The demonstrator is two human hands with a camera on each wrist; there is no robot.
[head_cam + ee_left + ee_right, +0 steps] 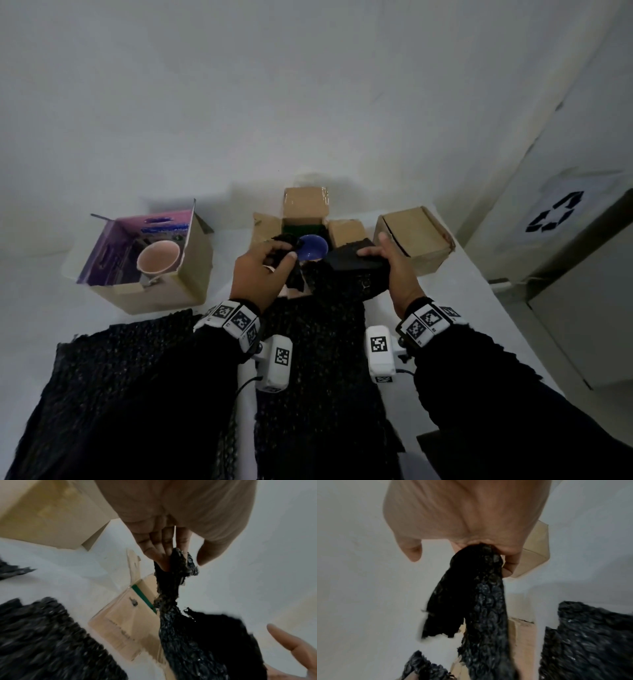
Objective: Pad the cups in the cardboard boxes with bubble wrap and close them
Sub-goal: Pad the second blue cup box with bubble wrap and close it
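Three cardboard boxes stand on the white table. The left box (150,291) is open and holds a pink cup (158,257). The middle box (305,209) has its flaps spread and a blue cup (313,247) inside. A closed box (416,236) stands at the right. Just in front of the middle box, both hands hold one piece of black bubble wrap (349,263). My left hand (284,251) pinches one bunched end (178,562), and my right hand (375,254) grips the other end (476,585). The wrap hangs between them and hides the box's near flap.
Large sheets of black bubble wrap (120,363) cover the near part of the table under my forearms. A grey bin with a recycling sign (553,212) stands off the table's right edge. A white wall rises right behind the boxes.
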